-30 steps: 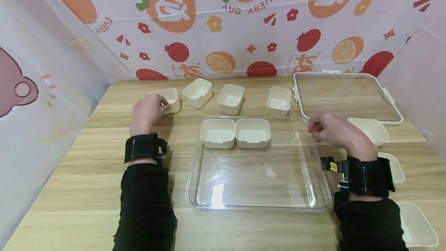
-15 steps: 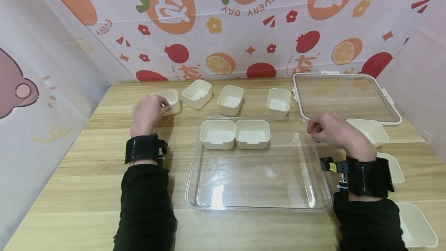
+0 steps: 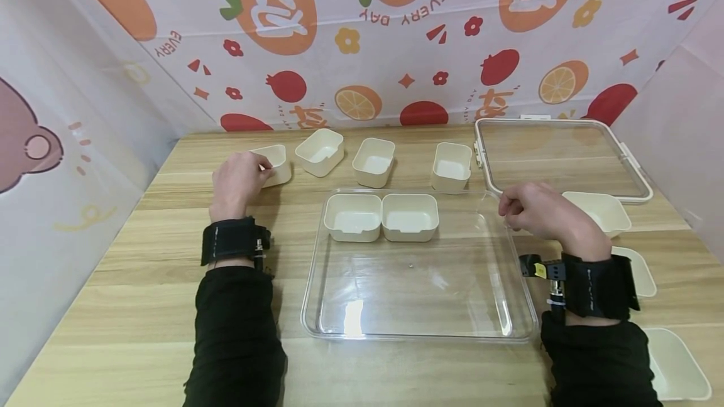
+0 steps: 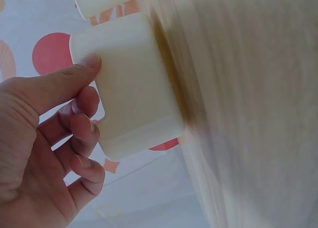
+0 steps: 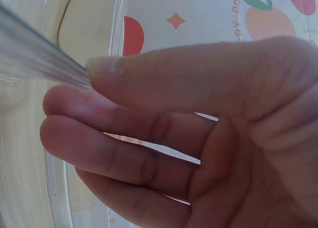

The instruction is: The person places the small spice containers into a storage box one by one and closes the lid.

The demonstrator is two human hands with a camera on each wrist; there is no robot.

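With thumb and fingertips, my left hand (image 3: 240,182) pinches the near rim of a small cream plastic box (image 3: 280,167) at the back left of the table. The left wrist view shows the thumb over the rim of this box (image 4: 131,84), its underside close to the wood. My right hand (image 3: 540,211) pinches the right rim of a clear plastic tray (image 3: 418,294) near its back corner. In the right wrist view the tray's clear edge (image 5: 47,46) runs between thumb and forefinger. Two cream boxes, left (image 3: 353,215) and right (image 3: 410,215), stand side by side at the tray's back left.
Behind the tray stand more cream boxes: a tilted one (image 3: 320,151), a middle one (image 3: 374,161) and a right one (image 3: 452,165). A clear lid with a white frame (image 3: 565,159) lies back right. Several cream boxes line the right side, including a front one (image 3: 675,363).
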